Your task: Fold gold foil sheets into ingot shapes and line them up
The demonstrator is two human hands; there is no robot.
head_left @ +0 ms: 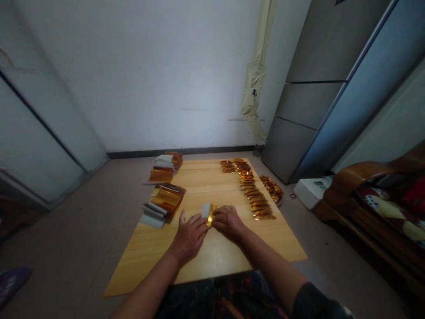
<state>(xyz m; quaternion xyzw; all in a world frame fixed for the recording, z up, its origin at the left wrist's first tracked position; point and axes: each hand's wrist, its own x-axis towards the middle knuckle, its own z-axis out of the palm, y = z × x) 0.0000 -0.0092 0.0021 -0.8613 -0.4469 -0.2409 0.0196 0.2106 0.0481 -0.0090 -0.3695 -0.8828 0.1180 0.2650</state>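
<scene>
A small sheet of gold foil paper [210, 217] with a pale grey backing lies on the wooden board in front of me, partly folded over. My left hand [190, 238] rests on its left side, fingers stretched across the near edge and thumb sticking out to the left. On the right side, my right hand [229, 223] has its fingers closed on the gold edge in a pinch. My fingers hide part of the sheet. To the left, a pile of gold foil sheets [168, 200] shows grey backs on some of them.
A second pile of foil sheets [161, 175] lies at the board's far left. Folded gold pieces [251, 191] overlap in a long row on the right, with a shorter row [227, 166] beside it. Beyond the board [215, 261], more gold pieces [272, 188] fill a container near a refrigerator [303, 104].
</scene>
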